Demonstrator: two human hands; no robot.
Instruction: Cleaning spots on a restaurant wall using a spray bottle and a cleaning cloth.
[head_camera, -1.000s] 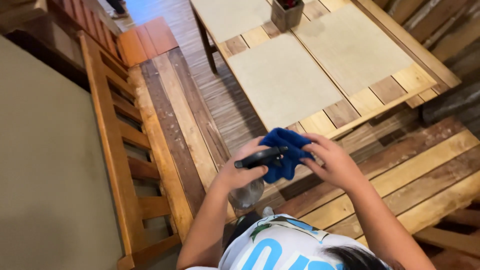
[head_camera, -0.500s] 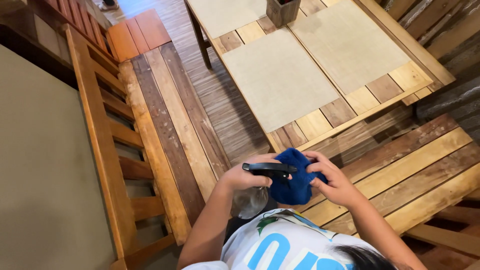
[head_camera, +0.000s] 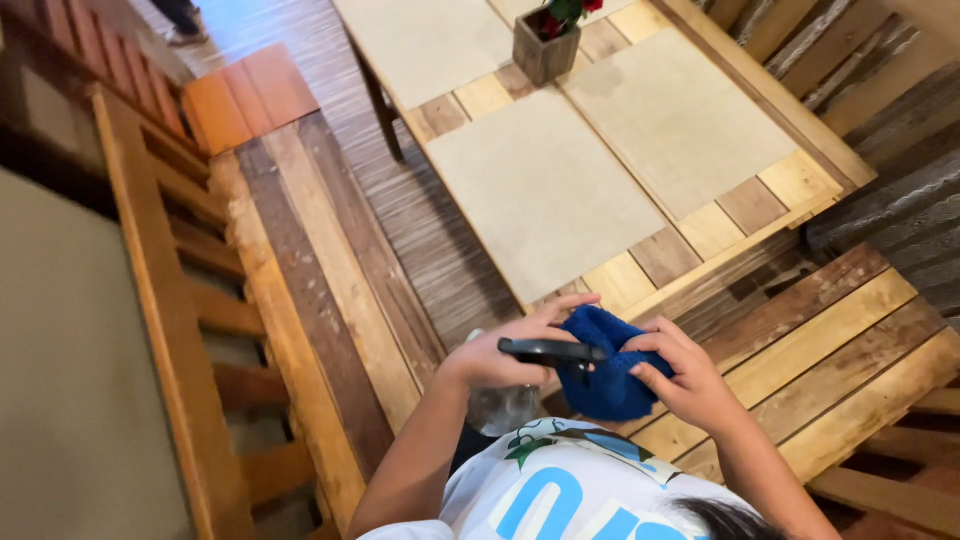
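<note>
While you are looking down at your lap, your left hand (head_camera: 495, 358) is closing its grip around a dark, flat phone (head_camera: 552, 351), thumb on top and fingers curled underneath, so the phone is lying level and jutting out past the grip toward your other hand. Your right hand (head_camera: 685, 375) is pinching a bunched blue cloth (head_camera: 603, 372), fingers clamped on its far side, with the cloth filling the space between the two grips and touching the end of the phone. Just under your left grip a clear, glassy object (head_camera: 505, 408) is showing against your white printed shirt (head_camera: 570, 480); you cannot tell exactly what it is. Beyond both grips the slatted wooden worktop (head_camera: 640, 275) is carrying two beige mats (head_camera: 545, 195), and far past them a small wooden planter (head_camera: 547, 45) with red flowers is standing. Out beside the left grip a wooden bench (head_camera: 300, 260) is running away from you.
</note>
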